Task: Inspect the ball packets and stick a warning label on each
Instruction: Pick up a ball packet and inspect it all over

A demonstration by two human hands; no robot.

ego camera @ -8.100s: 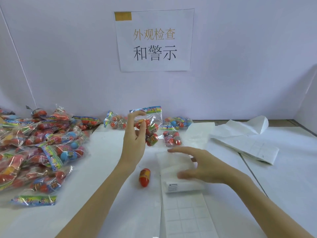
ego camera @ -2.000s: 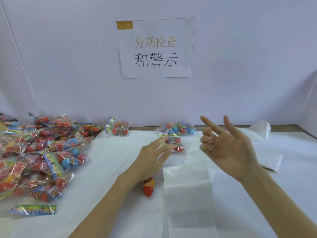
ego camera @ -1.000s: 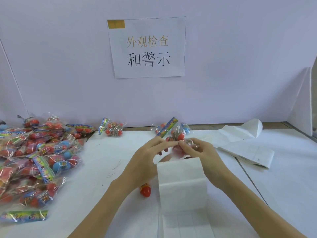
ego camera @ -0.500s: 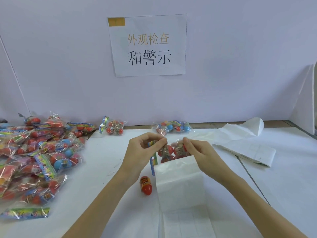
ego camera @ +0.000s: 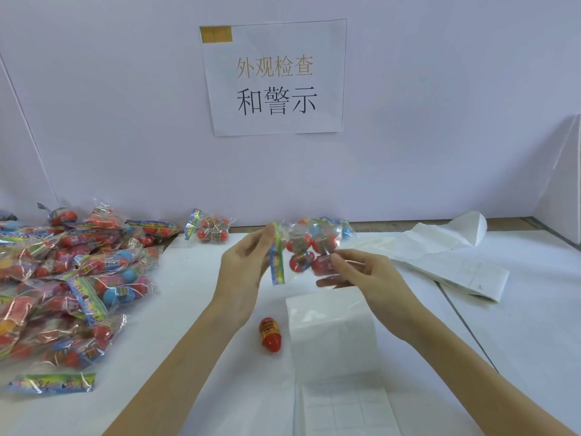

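White tabletop (ego camera: 195, 309) against a pale partition wall, with a printed paper sign (ego camera: 275, 78) fixed centre.

Far left: heap of ball packets (ego camera: 72, 278), clear film with striped header cards, red and blue balls inside, unsorted.

Back centre-left: single packet (ego camera: 209, 229), lying alone near the wall.

Centre, raised above the table: packet in hand (ego camera: 301, 253). Left hand (ego camera: 245, 272) pinched its striped header strip; right hand (ego camera: 371, 278) pinched the film at the bag's lower right corner. Bag hung between them, film stretched.

Handling, judged: light; film soft, crinkly, probably slippery; balls loose and liable to shift. The stiffer header is likely the surest place to hold; a flat patch of film would likely suit a label better than one over a ball.

Below centre: one loose red ball (ego camera: 270, 335) on the table, just beside the folded label sheets (ego camera: 333, 335).

Right: spent backing paper (ego camera: 446, 262), partly unfolded.
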